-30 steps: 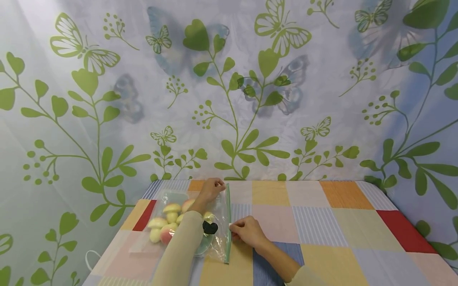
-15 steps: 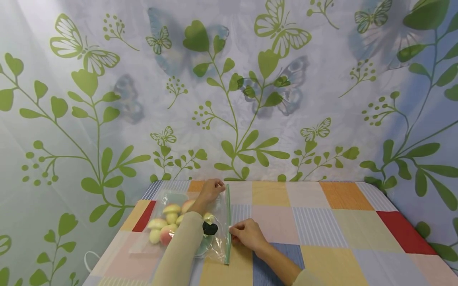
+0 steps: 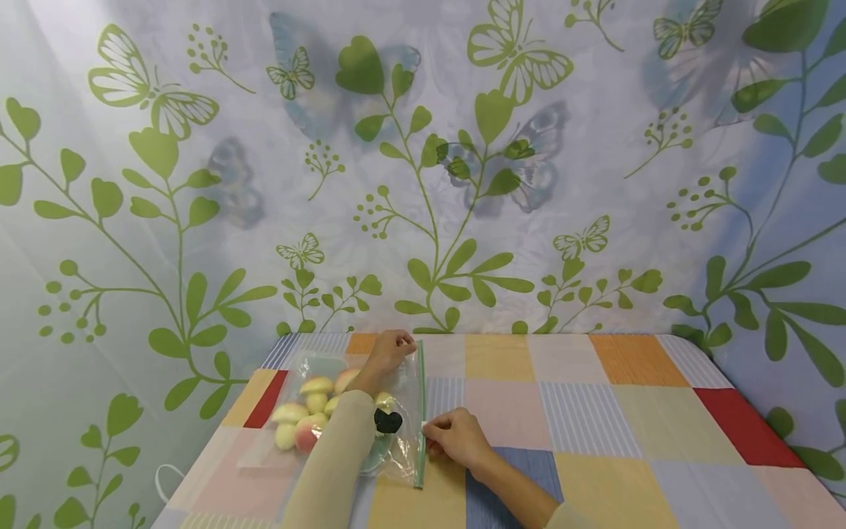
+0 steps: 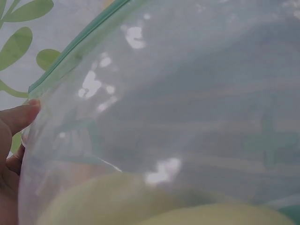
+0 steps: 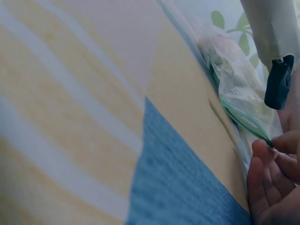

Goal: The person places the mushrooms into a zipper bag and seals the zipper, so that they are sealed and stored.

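A clear zip bag (image 3: 402,464) with a green zip strip (image 3: 421,386) lies flat on the left part of the table. Inside it are several yellow mushroom-shaped pieces (image 3: 317,389), some tinged pink, beside a pale green print. My left hand (image 3: 388,354) pinches the bag's far corner by the strip; the left wrist view has the thumb (image 4: 21,116) on the plastic, fingers behind. Midway along the strip, my right hand (image 3: 460,438) pinches a small white slider (image 3: 424,425) between thumb and fingertips. The right wrist view shows its fingers curled at the green strip's near end (image 5: 260,133).
A patchwork cloth (image 3: 588,419) covers the table. Behind it hangs a curtain (image 3: 423,184) with leaves and butterflies. My left sleeve (image 3: 337,459) crosses over the bag, a black piece (image 3: 388,421) on it. A white cord (image 3: 165,481) loops at the table's left edge.
My right hand has slid slightly toward me along the green strip, the white slider moving with it. The left hand stays at the far corner, and the bag lies as before.
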A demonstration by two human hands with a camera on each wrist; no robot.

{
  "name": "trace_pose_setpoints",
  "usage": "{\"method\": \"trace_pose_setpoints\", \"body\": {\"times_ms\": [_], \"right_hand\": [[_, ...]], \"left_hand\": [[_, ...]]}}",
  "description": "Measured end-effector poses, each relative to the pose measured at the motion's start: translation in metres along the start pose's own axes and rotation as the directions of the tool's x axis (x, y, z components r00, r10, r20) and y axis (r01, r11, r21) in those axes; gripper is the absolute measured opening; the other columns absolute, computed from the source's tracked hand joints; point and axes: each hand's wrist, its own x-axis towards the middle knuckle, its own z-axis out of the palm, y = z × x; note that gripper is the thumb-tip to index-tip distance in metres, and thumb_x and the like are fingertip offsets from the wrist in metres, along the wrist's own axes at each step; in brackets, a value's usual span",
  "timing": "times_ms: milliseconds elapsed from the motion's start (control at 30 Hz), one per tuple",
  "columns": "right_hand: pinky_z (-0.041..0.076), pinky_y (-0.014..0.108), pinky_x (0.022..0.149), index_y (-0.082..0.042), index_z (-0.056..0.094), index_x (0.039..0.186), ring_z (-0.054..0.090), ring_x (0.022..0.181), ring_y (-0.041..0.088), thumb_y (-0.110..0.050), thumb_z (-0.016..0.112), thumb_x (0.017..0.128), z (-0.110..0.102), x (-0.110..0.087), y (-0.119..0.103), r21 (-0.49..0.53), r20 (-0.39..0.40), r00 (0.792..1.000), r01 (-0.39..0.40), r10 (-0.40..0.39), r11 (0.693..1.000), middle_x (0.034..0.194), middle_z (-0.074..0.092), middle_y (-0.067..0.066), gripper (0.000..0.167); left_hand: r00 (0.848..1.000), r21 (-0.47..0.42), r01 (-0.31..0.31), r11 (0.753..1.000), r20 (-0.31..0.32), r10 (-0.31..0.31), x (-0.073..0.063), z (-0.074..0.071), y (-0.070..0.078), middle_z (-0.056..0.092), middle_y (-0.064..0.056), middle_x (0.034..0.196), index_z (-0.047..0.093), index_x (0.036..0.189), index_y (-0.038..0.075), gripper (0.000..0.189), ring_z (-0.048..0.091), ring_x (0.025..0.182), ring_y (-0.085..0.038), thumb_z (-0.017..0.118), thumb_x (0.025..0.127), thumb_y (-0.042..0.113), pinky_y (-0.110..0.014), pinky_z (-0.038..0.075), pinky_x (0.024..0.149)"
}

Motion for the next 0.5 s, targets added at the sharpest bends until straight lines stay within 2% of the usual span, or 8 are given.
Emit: {"method": "trace_pose_setpoints", "body": {"times_ms": [233, 500], "right_hand": [[0.054, 0.025, 0.051, -0.002, 0.081, 0.089, 0.066, 0.058, 0.012, -0.01, 0.074, 0.091, -0.0002, -0.0023, -0.0041, 0.004, 0.015, 1.0, -0.006, 0.006, 1.0, 0.068, 0.07, 0.004, 0.011], [0.053, 0.023, 0.049, -0.002, 0.08, 0.087, 0.064, 0.056, 0.012, -0.01, 0.074, 0.091, 0.0, -0.0061, -0.0072, 0.021, 0.037, 0.999, -0.022, 0.021, 1.0, 0.067, 0.07, 0.005, 0.012]], "left_hand": [[1.0, 0.012, -0.013, 1.0, -0.001, 0.013, 0.0013, -0.0014, 0.001, 0.053, 0.0, 0.072, 0.072, 0.094, 0.004, 0.006, 0.046, 0.063, -0.014, 0.071, 0.097, 0.009, -0.028, 0.04, 0.057], [1.0, 0.015, 0.006, 1.0, -0.014, -0.006, 0.0051, 0.0001, -0.0009, 0.052, 0.001, 0.071, 0.072, 0.092, 0.004, 0.006, 0.046, 0.064, -0.015, 0.071, 0.095, 0.009, -0.029, 0.04, 0.057]]}}
